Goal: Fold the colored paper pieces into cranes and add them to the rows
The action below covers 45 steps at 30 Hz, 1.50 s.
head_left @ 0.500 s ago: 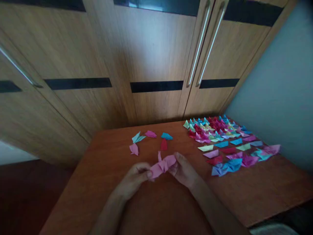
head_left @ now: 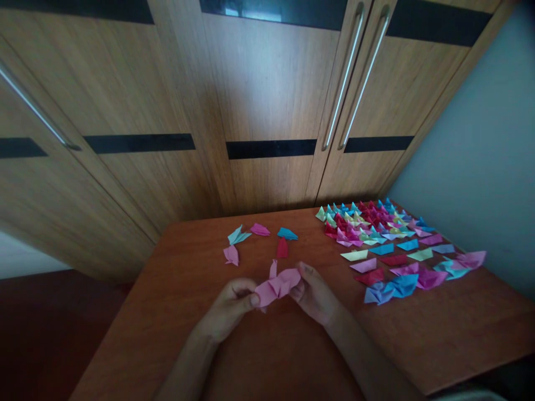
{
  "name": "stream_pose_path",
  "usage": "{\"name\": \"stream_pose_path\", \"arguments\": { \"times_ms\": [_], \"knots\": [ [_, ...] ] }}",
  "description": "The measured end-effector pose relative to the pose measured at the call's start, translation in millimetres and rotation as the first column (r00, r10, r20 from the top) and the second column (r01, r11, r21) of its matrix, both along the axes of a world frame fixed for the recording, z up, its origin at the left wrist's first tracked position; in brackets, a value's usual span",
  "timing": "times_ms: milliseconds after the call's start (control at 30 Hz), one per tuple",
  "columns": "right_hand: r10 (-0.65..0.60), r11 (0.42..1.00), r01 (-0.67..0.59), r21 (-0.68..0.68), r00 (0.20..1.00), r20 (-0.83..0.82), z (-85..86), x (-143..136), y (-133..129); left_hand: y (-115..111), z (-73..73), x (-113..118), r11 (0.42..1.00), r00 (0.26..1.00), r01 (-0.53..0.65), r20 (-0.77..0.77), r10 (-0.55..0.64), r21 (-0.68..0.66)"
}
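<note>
A pink folded-paper figure [head_left: 276, 286], with a narrow strip sticking up at its back and wide flaps to each side, is held above the table. My left hand [head_left: 234, 305] pinches its left flap between thumb and fingers. The right flap is gripped by my right hand [head_left: 314, 294], whose fingers lie partly behind the paper. Beyond the hands lie small folded papers: a red piece [head_left: 282, 248], a blue one [head_left: 287, 234], a magenta one [head_left: 259, 229], a light teal one [head_left: 238, 236] and a pink one [head_left: 231, 255].
Many colourful paper boats [head_left: 363, 220] stand in rows on the brown table [head_left: 175, 289] at the right. Flat folded strips [head_left: 382, 249] and larger crumpled-looking pieces [head_left: 403, 285] lie before them. Wooden cabinet doors [head_left: 271, 83] rise behind, and a pale wall [head_left: 472, 167] borders the right.
The pink paper has tilted slightly, its flaps showing flatter toward me. Both hands keep their hold. The whole view has shifted a little.
</note>
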State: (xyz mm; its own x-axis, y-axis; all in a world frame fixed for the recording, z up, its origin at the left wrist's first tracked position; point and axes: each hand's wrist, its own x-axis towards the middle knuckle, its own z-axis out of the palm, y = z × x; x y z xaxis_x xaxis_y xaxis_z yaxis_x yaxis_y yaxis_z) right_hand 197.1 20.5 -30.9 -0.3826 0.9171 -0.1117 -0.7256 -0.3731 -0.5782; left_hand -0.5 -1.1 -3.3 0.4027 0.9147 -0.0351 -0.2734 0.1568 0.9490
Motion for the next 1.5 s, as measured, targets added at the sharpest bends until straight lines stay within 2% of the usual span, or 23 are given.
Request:
{"name": "stream_pose_path", "arguments": {
  "times_ms": [167,300,433,567,667,767,867,933,1033,1133,1200,1300,1400,1500],
  "knots": [
    [0.027,0.999,-0.031,0.043,0.997,0.076,6.7,1.9,2.2,3.9,4.8,1.4,1.0,0.985,0.015,-0.174,-0.014,0.009],
    [-0.075,0.997,0.071,0.037,0.989,0.13,9.0,1.4,4.0,6.5,4.4,4.2,1.0,0.971,-0.015,-0.237,0.016,0.004],
    [-0.152,0.988,0.154,0.0,0.973,0.173,6.7,-0.1,6.0,8.6,0.8,6.1,0.994,0.964,-0.104,-0.247,0.096,-0.021],
    [-0.146,0.987,0.155,-0.05,0.978,0.147,5.2,-2.3,5.8,8.6,-1.9,7.1,0.991,0.971,-0.131,-0.208,0.121,-0.039],
    [-0.127,0.991,0.133,-0.02,0.974,0.186,5.5,-2.5,5.1,9.1,-3.4,7.9,0.984,0.983,-0.147,-0.125,0.134,-0.1],
    [-0.147,0.989,0.13,0.071,0.92,0.364,5.8,-1.8,4.9,12.1,-6.0,9.4,0.954,0.969,-0.241,0.008,0.246,-0.179],
    [-0.21,0.975,0.125,0.185,0.792,0.573,5.4,-3.2,4.8,16.1,-10.0,11.4,0.891,0.907,-0.373,0.098,0.408,-0.258],
    [-0.239,0.968,0.129,0.216,0.745,0.623,4.7,-5.7,4.3,17.4,-12.5,13.1,0.856,0.875,-0.424,0.109,0.471,-0.295],
    [-0.245,0.968,0.179,0.174,0.813,0.529,3.3,-9.8,3.5,16.7,-14.3,16.5,0.845,0.863,-0.433,0.126,0.489,-0.312],
    [-0.221,0.974,0.223,0.029,0.924,0.313,1.3,-12.5,3.9,14.3,-13.8,21.3,0.859,0.857,-0.395,0.205,0.472,-0.325],
    [-0.199,0.974,0.214,-0.068,0.964,0.176,0.1,-14.0,4.4,12.9,-12.6,25.4,0.864,0.841,-0.364,0.275,0.465,-0.349],
    [-0.178,0.975,0.181,-0.133,0.984,0.031,0.5,-17.4,3.8,11.1,-10.4,32.0,0.856,0.795,-0.34,0.367,0.483,-0.389],
    [-0.147,0.98,0.136,-0.143,0.987,-0.071,3.4,-22.2,1.7,8.8,-8.7,37.1,0.843,0.75,-0.345,0.419,0.512,-0.413],
    [-0.119,0.986,0.103,-0.134,0.986,-0.118,6.4,-26.7,-0.4,5.3,-7.7,39.9,0.864,0.781,-0.294,0.418,0.464,-0.409]
  ]
}}
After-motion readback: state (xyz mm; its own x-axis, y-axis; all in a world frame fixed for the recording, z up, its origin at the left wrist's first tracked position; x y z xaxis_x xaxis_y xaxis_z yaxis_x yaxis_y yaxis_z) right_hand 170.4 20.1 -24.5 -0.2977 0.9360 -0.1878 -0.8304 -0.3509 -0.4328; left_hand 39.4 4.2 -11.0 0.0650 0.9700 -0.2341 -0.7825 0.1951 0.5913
